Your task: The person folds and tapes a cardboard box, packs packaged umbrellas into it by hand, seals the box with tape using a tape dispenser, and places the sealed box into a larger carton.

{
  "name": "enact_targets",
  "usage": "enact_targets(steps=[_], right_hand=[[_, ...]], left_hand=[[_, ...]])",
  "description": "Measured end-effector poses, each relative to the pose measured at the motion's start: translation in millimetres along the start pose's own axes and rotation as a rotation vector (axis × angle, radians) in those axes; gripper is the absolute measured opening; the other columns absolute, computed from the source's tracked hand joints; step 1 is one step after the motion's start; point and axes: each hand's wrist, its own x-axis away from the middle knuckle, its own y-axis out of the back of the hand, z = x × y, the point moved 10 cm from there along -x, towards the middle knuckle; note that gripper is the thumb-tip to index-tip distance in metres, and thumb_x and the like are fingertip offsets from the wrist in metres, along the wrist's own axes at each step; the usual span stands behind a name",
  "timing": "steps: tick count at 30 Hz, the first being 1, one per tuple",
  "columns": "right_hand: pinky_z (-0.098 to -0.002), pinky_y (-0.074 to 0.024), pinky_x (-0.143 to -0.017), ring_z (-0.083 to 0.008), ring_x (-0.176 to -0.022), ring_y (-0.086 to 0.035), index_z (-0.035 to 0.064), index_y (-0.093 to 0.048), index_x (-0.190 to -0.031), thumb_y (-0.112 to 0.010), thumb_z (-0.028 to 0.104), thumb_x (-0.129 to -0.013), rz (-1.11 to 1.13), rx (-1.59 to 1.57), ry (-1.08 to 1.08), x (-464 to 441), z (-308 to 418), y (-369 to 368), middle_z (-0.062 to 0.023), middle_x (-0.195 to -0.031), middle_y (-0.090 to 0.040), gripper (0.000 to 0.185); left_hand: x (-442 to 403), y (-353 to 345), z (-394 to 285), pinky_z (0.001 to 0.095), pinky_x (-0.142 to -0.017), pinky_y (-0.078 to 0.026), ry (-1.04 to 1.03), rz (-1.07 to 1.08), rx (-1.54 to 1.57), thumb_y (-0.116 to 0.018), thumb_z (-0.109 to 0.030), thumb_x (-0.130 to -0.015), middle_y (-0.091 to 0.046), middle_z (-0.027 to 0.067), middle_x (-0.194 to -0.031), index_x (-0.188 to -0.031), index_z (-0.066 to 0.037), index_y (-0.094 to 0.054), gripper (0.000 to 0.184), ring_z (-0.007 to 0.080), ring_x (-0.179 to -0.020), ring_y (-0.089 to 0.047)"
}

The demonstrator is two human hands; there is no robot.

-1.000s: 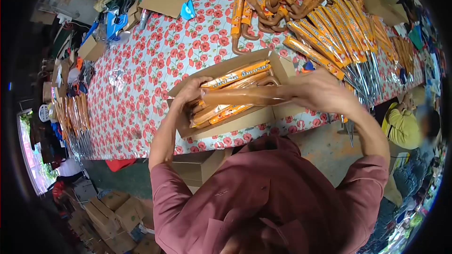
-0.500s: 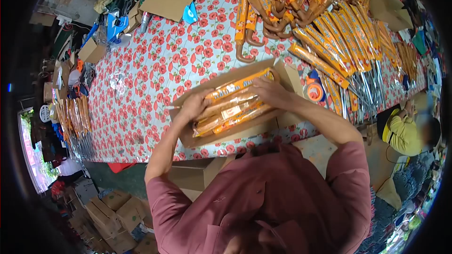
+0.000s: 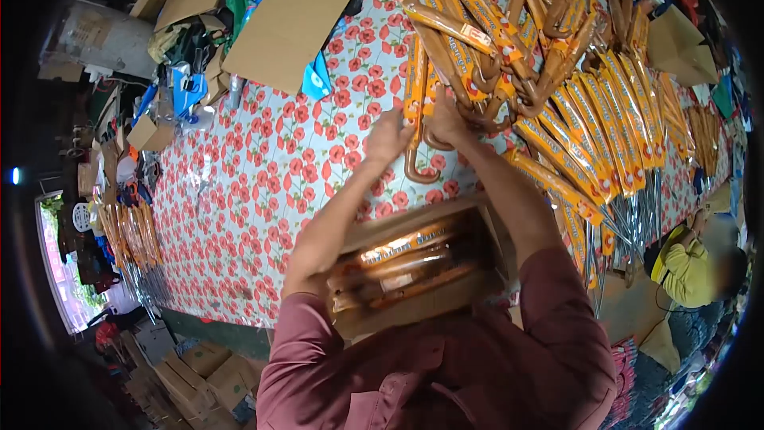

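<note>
Loose hook-handled sticks in orange printed wrappers (image 3: 415, 84) lie on the table's far side, their curved handles brown. My left hand (image 3: 388, 137) is at the leftmost one, its fingers closed on the edge just above the hook. My right hand (image 3: 448, 121) reaches over the neighbouring stick (image 3: 431, 84) with bent fingers around it; part of that grip is hidden. Between my forearms, close to my body, stands an open cardboard box (image 3: 422, 306). Several wrapped packages (image 3: 406, 251) lie side by side inside it, blurred and shadowed.
A fan of orange packages with thin metal rods (image 3: 593, 139) covers the right side. Cardboard sheets (image 3: 294, 24) and a blue piece (image 3: 316, 80) lie at the back left. More bundles (image 3: 131, 239) hang over the left edge. A person in yellow (image 3: 692, 271) sits at the right.
Both hands have left the packages in the cardboard box and moved forward to the loose wrapped sticks. The view has shifted, so the box appears lower, nearer my body.
</note>
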Motion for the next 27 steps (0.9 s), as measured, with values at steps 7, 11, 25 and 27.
enact_targets(steps=[7, 11, 25, 27], right_hand=[[-0.0564, -0.0550, -0.086, -0.0545, -0.109, -0.061, 0.0116, -0.011, -0.157, -0.069, 0.013, -0.081, -0.136, -0.030, -0.079, -32, -26, -22, -0.0390, -0.143, -0.032, 0.095], [-0.0461, -0.0538, -0.064, -0.0282, -0.071, -0.066, 0.0051, -0.015, -0.157, -0.064, 0.012, -0.086, 0.191, -0.633, -0.217, 33, 10, 36, -0.0168, -0.091, -0.064, 0.087], [-0.0335, -0.0428, -0.107, -0.0215, -0.130, -0.054, 0.0042, -0.050, -0.144, -0.050, -0.009, -0.072, 0.103, -0.406, 0.438, 307, 90, 292, -0.0132, -0.143, -0.055, 0.073], [-0.0359, -0.0393, -0.112, -0.0244, -0.132, -0.054, 0.0040, -0.057, -0.138, -0.055, -0.008, -0.075, 0.312, -0.180, 0.451, 336, 111, 287, -0.0127, -0.141, -0.059, 0.064]], left_hand=[[-42, -42, 23, 0.0523, -0.081, -0.054, 0.130, -0.023, -0.088, -0.068, -0.019, -0.081, -0.065, 0.0244, -0.116, -0.146, -0.010, -0.035, 0.074, 0.0437, -0.096, -0.067], [-14, 40, 49, 0.0430, -0.083, -0.055, 0.101, 0.005, 0.071, -0.068, -0.015, -0.081, -0.065, 0.0221, -0.123, -0.144, -0.007, -0.045, 0.068, 0.0349, -0.102, -0.069], [341, 72, -30, 0.0347, -0.111, -0.042, 0.079, 0.633, 0.343, -0.074, -0.011, -0.090, -0.058, 0.0070, -0.139, -0.145, -0.012, -0.051, 0.060, 0.0209, -0.128, -0.053], [347, 23, 5, 0.0349, -0.109, -0.043, 0.034, 0.680, 0.348, -0.073, -0.015, -0.092, -0.059, 0.0095, -0.138, -0.146, -0.013, -0.050, 0.059, 0.0223, -0.129, -0.053]])
